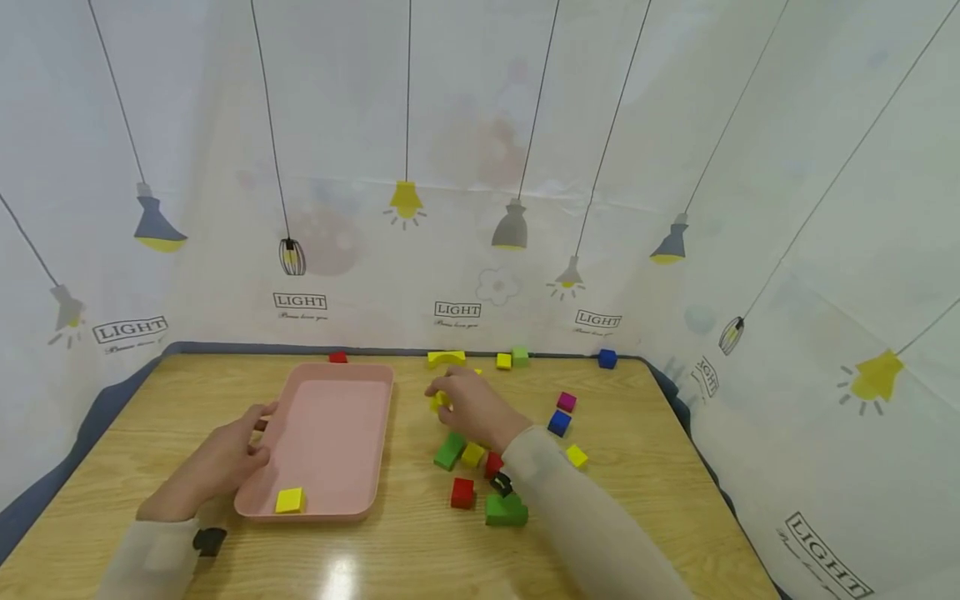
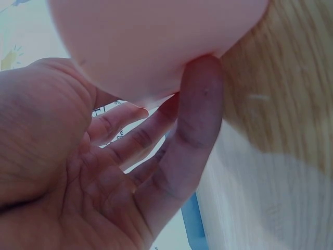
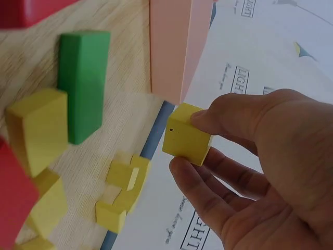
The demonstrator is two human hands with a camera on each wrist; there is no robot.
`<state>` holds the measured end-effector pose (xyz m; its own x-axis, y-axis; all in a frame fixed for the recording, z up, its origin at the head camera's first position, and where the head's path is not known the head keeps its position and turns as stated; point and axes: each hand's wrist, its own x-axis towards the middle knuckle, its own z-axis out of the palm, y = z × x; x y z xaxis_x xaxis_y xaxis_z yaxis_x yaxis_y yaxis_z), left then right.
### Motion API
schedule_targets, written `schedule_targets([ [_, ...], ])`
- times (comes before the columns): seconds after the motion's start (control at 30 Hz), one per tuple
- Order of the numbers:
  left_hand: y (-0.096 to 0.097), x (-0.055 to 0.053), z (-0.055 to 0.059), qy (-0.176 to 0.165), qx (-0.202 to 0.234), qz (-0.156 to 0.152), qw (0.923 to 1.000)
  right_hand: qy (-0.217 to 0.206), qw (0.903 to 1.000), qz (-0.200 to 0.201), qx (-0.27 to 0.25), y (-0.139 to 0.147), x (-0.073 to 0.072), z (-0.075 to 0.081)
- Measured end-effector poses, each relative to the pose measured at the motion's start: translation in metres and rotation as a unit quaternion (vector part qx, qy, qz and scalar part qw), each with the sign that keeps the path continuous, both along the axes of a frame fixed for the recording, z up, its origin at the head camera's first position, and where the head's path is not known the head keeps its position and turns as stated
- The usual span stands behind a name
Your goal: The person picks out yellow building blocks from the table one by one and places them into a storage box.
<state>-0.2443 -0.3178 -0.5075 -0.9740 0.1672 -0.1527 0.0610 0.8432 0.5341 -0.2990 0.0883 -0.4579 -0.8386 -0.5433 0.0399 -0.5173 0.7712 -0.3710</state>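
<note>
My right hand (image 1: 476, 408) pinches a yellow cube (image 3: 187, 134) between thumb and fingertips, above the table to the right of a pink tray (image 1: 330, 442). In the right wrist view the cube is off the tabletop. At the tray's left edge my left hand (image 1: 225, 454) grips the wall; in the left wrist view a fingertip (image 2: 203, 78) presses the tray's outer side. One yellow block (image 1: 289, 501) lies in the tray's near left corner. Near my right wrist lie a green block (image 1: 450, 451), a yellow block (image 1: 472, 455) and a red cube (image 1: 462, 493).
Along the table's back edge stand a red block (image 1: 338, 357), a yellow arch (image 1: 446, 358), a light green block (image 1: 520, 357) and a blue cube (image 1: 607, 358). Right of my forearm are a magenta cube (image 1: 567, 402), another blue cube (image 1: 559, 422) and a yellow block (image 1: 576, 456).
</note>
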Motion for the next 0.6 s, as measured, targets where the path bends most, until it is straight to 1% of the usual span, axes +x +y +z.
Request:
schedule_targets([
  [0.17,0.0,-0.001,0.0,-0.007,0.002,0.004,1.0,0.016,0.9997,0.02,-0.004,-0.015,0.005,0.001],
  [0.3,0.0,-0.002,0.0,-0.002,-0.004,0.007,1.0,0.032,0.9987,0.039,0.006,-0.028,0.01,0.004],
  [0.43,-0.001,-0.002,-0.002,0.009,-0.011,0.001,0.9999,0.03,0.998,0.055,0.009,-0.042,0.015,0.006],
  [0.6,0.0,-0.003,-0.002,0.01,-0.011,-0.003,0.9999,0.033,0.9961,0.081,0.008,-0.059,0.023,0.005],
])
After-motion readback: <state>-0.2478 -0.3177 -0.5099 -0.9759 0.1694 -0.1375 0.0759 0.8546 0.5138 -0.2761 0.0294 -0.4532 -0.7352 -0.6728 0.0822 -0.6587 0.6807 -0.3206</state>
